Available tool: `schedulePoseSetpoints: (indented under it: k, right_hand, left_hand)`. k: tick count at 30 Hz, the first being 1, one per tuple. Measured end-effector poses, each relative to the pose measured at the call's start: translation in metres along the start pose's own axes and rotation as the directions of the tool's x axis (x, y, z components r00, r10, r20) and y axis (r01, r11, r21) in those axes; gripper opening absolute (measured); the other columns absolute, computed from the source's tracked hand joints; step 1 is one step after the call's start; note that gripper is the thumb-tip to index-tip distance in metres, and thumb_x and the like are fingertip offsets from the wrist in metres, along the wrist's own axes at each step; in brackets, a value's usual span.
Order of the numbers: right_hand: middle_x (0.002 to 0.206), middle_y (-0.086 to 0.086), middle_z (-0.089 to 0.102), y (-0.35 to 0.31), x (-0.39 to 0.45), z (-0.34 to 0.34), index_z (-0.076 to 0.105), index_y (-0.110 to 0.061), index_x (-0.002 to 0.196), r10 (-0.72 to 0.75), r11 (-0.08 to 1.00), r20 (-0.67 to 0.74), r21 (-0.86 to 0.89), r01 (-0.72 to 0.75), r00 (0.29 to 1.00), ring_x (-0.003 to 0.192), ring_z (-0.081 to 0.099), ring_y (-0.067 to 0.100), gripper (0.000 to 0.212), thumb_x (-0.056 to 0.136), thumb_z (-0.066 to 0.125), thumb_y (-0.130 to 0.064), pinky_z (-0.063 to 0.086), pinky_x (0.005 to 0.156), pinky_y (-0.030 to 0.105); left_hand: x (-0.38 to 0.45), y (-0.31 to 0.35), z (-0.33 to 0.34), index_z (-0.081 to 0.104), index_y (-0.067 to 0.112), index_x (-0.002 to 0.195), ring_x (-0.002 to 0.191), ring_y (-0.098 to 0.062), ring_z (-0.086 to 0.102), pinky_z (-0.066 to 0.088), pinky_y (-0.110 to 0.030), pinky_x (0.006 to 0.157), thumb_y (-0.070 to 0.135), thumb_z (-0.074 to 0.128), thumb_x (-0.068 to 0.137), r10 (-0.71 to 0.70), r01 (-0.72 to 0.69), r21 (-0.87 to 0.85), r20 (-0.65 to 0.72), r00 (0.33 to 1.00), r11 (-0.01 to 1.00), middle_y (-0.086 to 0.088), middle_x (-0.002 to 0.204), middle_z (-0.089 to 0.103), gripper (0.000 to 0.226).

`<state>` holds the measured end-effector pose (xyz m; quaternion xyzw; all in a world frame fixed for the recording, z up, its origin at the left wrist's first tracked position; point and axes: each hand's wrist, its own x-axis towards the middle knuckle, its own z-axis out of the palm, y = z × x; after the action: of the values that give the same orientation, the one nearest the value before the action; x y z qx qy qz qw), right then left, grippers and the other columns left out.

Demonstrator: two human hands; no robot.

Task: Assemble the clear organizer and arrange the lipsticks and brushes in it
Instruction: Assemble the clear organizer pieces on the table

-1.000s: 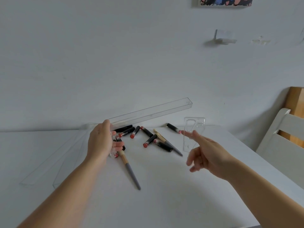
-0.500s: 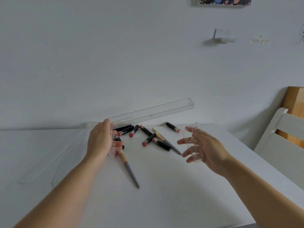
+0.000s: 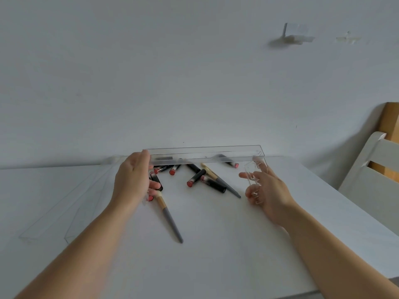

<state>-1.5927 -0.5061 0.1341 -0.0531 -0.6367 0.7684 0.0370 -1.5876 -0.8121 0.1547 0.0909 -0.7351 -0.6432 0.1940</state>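
My left hand (image 3: 133, 180) grips the left end of a long clear organizer tray (image 3: 207, 155), held level above the table. My right hand (image 3: 267, 188) holds a small clear end panel (image 3: 254, 180) just below the tray's right end. Several black lipsticks with pink ends (image 3: 195, 179) lie scattered on the white table (image 3: 216, 255) under the tray. One brush with a grey handle (image 3: 170, 219) lies near my left hand, and another brush (image 3: 222, 182) rests among the lipsticks.
More long clear panels (image 3: 64, 214) lie flat on the table at the left. A white chair (image 3: 371, 175) stands past the table's right edge. The wall rises right behind the table.
The long clear tray has swung down from a tilt to level. My right hand took hold of the small clear panel and raised it toward the tray's right end.
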Motion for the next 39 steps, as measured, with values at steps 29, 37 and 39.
schedulePoseSetpoints:
  k: [29, 37, 39]
  right_hand:
    - [0.091, 0.006, 0.047, 0.006, 0.008, -0.008, 0.062, -0.037, 0.109, 0.009, 0.995, 0.083, -0.104, 0.0, 0.997, 0.047, 0.033, 0.013, 0.046, 0.064, 0.069, -0.029, 0.028, 0.041, 0.024]
    - [0.098, 0.006, 0.046, -0.002, 0.001, -0.007, 0.067, -0.043, 0.094, 0.014, 0.997, 0.138, -0.074, -0.003, 0.99, 0.051, 0.036, 0.015, 0.04, 0.065, 0.075, -0.068, 0.032, 0.045, 0.028]
    - [0.095, 0.005, 0.047, -0.003, 0.001, -0.008, 0.065, -0.039, 0.11, 0.046, 0.999, 0.106, -0.018, -0.044, 0.993, 0.053, 0.037, 0.017, 0.068, 0.061, 0.066, -0.085, 0.035, 0.045, 0.029]
  left_hand:
    - [-0.002, -0.006, -0.006, 0.062, 0.039, 0.08, 0.048, -0.029, 0.069, 0.056, -0.041, 0.049, 0.057, 0.043, 0.086, 0.123, -0.119, 0.123, -0.023, 0.992, 0.985, 0.01, 0.088, 0.068, 0.027]
    - [0.0, -0.009, -0.007, 0.057, 0.024, 0.092, 0.046, -0.026, 0.068, 0.038, -0.026, 0.032, 0.058, 0.037, 0.085, 0.137, -0.125, 0.202, -0.044, 0.99, 0.971, -0.012, 0.075, 0.062, 0.04]
    - [0.0, -0.008, -0.008, 0.057, 0.021, 0.094, 0.048, -0.025, 0.068, 0.04, -0.028, 0.035, 0.058, 0.036, 0.085, 0.149, -0.136, 0.209, -0.046, 0.988, 0.968, -0.01, 0.076, 0.059, 0.044]
